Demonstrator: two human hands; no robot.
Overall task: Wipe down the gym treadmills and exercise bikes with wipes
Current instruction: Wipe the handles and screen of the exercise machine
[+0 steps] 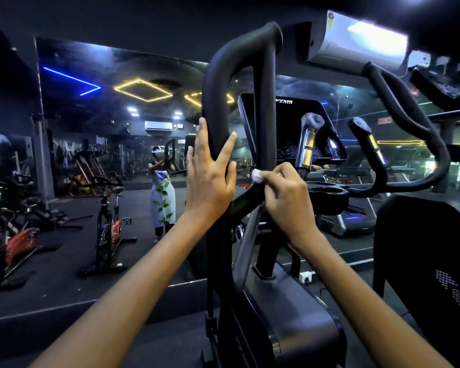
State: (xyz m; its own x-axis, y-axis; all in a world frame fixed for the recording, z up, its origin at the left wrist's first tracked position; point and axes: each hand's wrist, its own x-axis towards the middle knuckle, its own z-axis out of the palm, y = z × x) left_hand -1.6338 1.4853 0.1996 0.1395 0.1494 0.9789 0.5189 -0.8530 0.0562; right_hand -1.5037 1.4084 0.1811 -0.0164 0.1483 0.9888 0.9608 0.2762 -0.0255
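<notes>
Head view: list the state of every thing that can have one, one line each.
Left hand: open, fingers straight against the black padded loop handle.
Right hand: pinching a small white wipe against the handle.
Black console screen: dark.
Black-and-red exercise bike: upright, unused.

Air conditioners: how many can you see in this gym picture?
2. One air conditioner hangs large at the upper right, above the machine. A second air conditioner shows small in the mirror, center-left. Others may be hidden.
</notes>
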